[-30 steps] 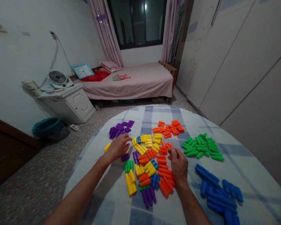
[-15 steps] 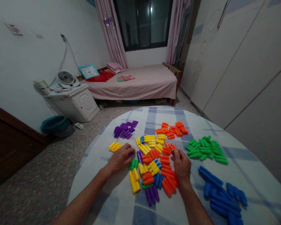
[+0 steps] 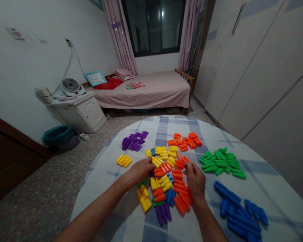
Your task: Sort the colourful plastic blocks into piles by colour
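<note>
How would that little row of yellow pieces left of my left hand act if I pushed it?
The yellow plastic pieces are probably stiff and light, since their moulded ribbed shapes look hollow and rigid. Their rounded sides suggest one alone might roll a little. Lying side by side on the checked cloth, they'd likely scatter or slide rather than tip.

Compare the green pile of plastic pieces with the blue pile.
The green pile is a compact cluster of shorter-looking pieces, while the blue pile spreads more loosely and its pieces look longer. The blue pile lies nearer the right hand and reaches almost to the bottom of the view; the green pile sits farther up. Both are single-colour plastic pieces on the checked tablecloth, and no hand touches either.
</note>
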Available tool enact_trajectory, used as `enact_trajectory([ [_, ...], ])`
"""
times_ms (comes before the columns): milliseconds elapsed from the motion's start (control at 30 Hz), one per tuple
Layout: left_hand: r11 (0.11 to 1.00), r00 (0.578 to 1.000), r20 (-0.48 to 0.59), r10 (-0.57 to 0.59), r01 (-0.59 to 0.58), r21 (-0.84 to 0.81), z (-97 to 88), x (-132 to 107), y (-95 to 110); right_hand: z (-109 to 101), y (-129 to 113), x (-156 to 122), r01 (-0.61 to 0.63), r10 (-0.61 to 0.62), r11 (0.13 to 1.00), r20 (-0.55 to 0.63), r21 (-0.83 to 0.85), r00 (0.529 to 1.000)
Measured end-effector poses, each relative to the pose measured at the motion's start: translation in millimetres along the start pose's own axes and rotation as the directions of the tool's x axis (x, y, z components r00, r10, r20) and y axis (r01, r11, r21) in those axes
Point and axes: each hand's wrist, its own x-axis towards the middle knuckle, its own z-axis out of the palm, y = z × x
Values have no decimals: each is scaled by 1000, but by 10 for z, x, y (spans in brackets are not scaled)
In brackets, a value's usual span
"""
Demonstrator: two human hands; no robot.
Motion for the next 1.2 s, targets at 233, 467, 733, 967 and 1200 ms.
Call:
enact_trajectory([
  [233,996,995,-48,-87,87,1,57,-35,-152,1,-2,2,7,-7,1000,8,9,1000],
  [467,972,966,-207,-152,109,-206,50,-26,-477,-6,-38,-12,7,-6,999,17,-32,1000],
  [733,925,816,-437,-379,335,-178,-241,254,-1029,-10,-31,-12,46,-46,998,9,-42,999],
  [967,894,697,-625,-350,447,-2,-268,417,-894,9,-15,-12,28,-28,1000,9,-5,1000],
  [1200,984,922,-342,-179,159,-85,108,461,-359,-2,-59,-19,47,-47,999,1,-16,999],
])
